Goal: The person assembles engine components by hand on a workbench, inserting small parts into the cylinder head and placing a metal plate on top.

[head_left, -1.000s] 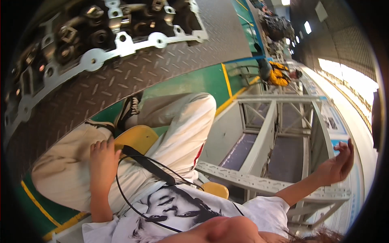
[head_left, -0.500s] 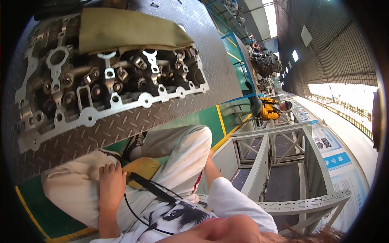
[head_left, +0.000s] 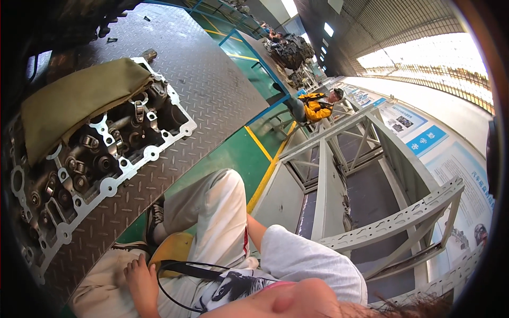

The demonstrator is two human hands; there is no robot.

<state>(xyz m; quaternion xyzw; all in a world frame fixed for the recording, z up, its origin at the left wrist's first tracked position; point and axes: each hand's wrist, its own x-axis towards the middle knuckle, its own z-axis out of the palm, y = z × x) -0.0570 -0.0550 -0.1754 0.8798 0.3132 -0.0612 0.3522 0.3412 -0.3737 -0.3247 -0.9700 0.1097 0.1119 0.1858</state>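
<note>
Fingers [head_left: 131, 265] beside yellow stool [head_left: 172, 249] (touching)

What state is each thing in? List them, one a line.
Left hand, open, flat on the thigh.
Right hand, out of view.
Cylinder head, valve gear exposed, lying on the plate floor.
Cloth, draped over the head's far end.
Stool, sat on.

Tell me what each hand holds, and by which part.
Nothing is held. The left hand lies flat on the trouser leg; the right hand is out of view.
</note>
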